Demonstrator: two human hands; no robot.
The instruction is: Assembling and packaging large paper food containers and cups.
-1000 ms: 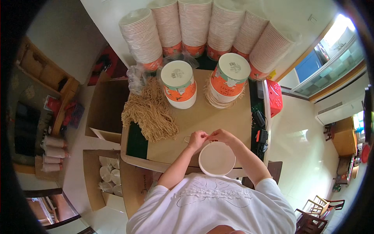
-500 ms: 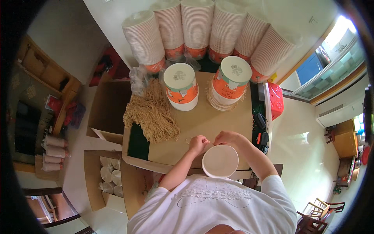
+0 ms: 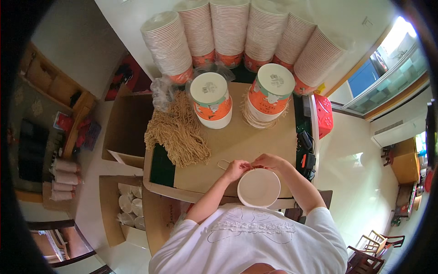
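A white paper bucket (image 3: 258, 188) stands close to my body with its open mouth up. Both my hands meet at its far rim. My left hand (image 3: 237, 170) is closed on a thin tan cord (image 3: 222, 164), whose loop sticks out to the left over the cardboard. My right hand (image 3: 268, 161) is pinched at the rim beside the left fingertips; what lies between its fingers is hidden. A heap of tan cords (image 3: 178, 132) lies at the left of the table.
Two stacks of orange-printed buckets, an upper left one (image 3: 213, 107) and a right one (image 3: 270, 98), stand on the cardboard sheet (image 3: 228, 145). Tall wrapped bucket stacks (image 3: 230, 32) line the back. A carton of white buckets (image 3: 112, 205) sits lower left; a red stool (image 3: 323, 116) is at the right.
My hands have come together at the bucket's far rim, the left one moving right. The cord's loop now shows more clearly left of my left hand.
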